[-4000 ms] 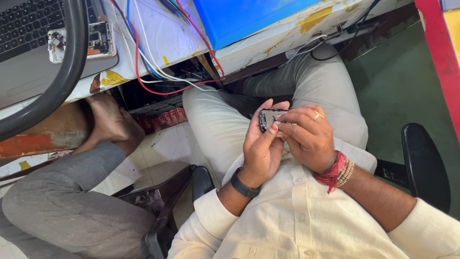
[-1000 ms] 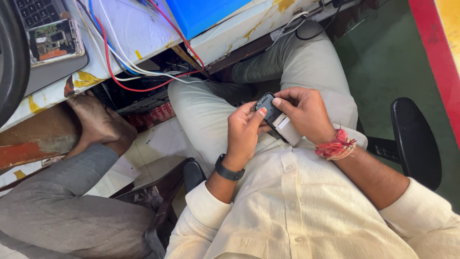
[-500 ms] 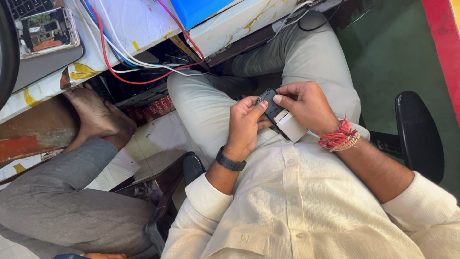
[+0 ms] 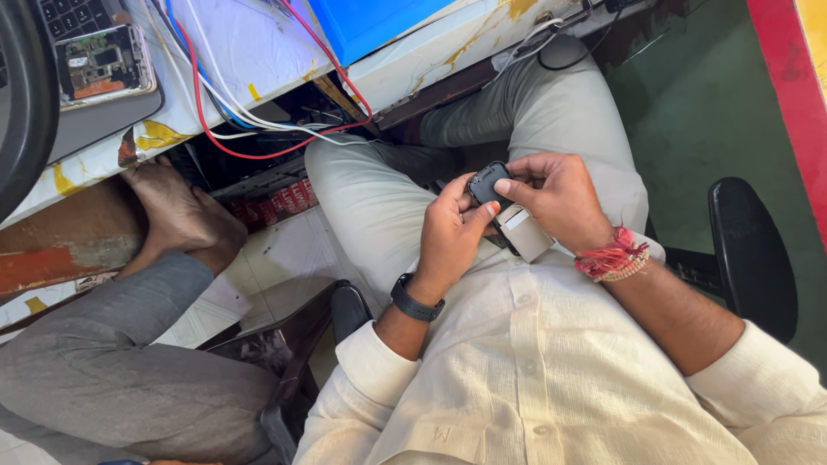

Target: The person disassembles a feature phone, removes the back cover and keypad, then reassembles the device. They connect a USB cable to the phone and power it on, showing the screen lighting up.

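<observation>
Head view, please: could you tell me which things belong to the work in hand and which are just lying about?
In hand: small dark device, pale flat part, left hand, right hand.

Lying about: opened phone, red and white wires, blue box, black chair arm.

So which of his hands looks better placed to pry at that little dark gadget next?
Probably the left hand: its thumb tip lies free across the small dark device. The right hand seems busier steadying it, fingers wrapped around the device and the pale block beneath.
</observation>
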`<state>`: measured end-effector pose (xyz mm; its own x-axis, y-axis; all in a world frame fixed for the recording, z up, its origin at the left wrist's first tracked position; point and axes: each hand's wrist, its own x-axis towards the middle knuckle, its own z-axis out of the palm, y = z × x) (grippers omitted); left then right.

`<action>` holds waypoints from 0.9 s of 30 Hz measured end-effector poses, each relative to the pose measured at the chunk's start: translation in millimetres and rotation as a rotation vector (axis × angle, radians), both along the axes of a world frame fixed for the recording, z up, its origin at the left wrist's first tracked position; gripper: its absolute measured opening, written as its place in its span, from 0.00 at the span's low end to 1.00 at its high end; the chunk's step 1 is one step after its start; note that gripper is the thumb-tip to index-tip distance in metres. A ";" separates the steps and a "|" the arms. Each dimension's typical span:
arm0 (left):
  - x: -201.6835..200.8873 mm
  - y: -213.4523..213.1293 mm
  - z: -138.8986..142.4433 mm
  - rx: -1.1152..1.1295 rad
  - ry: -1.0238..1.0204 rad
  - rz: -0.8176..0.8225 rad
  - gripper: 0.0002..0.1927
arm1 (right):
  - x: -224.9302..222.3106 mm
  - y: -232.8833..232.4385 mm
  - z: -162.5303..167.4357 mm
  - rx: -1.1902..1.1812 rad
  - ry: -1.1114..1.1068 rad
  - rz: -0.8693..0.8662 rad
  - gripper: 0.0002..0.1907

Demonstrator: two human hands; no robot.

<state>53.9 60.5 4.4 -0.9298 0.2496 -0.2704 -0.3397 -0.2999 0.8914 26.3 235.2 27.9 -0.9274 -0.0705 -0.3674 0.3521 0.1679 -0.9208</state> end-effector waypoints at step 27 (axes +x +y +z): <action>-4.9 -1.6 -3.7 -0.013 -0.074 0.054 0.18 | -0.3 -2.5 -3.3 -0.184 -0.171 0.018 0.12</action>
